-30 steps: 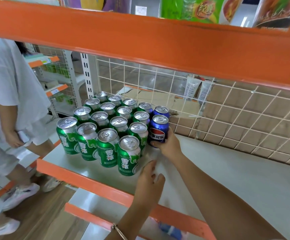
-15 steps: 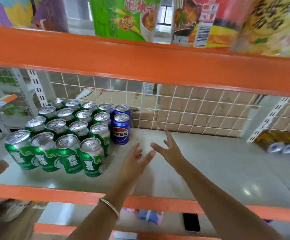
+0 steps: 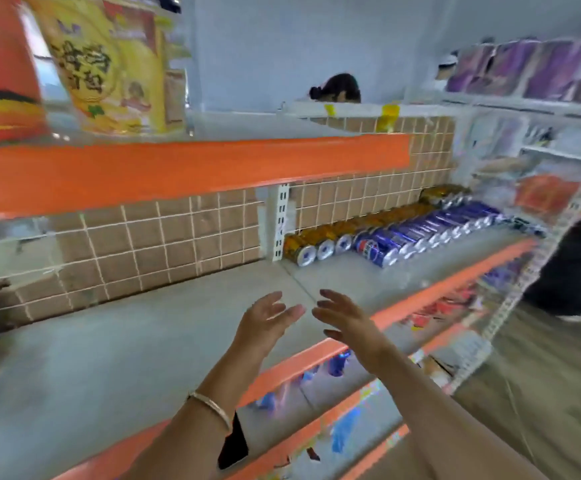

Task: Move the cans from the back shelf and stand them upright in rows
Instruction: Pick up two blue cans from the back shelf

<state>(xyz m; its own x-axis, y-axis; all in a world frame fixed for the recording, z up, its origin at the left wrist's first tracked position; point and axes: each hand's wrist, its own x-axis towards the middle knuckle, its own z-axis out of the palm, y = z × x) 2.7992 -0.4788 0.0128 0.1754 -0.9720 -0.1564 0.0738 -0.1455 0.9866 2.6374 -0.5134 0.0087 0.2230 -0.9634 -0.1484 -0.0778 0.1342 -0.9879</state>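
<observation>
Two lines of cans lie on their sides along the back edge of the shelf, toward its right end: gold ones against the wire backing, blue ones just in front. Lying like that, a can tugged out carelessly would likely set its neighbours rolling. The left hand and right hand hover near the front edge, fingers spread and loose, holding nothing, well apart from the cans.
</observation>
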